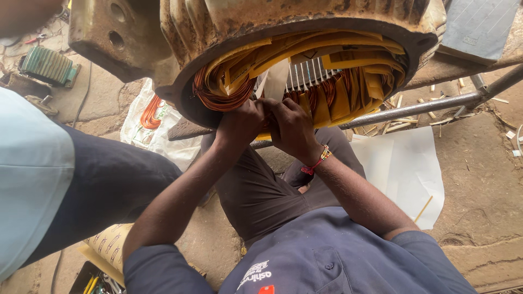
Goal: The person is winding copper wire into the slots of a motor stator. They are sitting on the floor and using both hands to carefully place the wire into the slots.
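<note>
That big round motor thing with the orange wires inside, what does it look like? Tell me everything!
The motor stator is a heavy, rusty, ribbed metal housing with its open end facing the camera. Inside sit shiny copper wire coils, yellow insulation paper strips and pale slotted metal. It rests on a metal bar. The left hand and right hand press at its lower opening.

Both hands (267,128) at stator (305,60) mouth; paper sheet (406,169) on ground, right.
</note>
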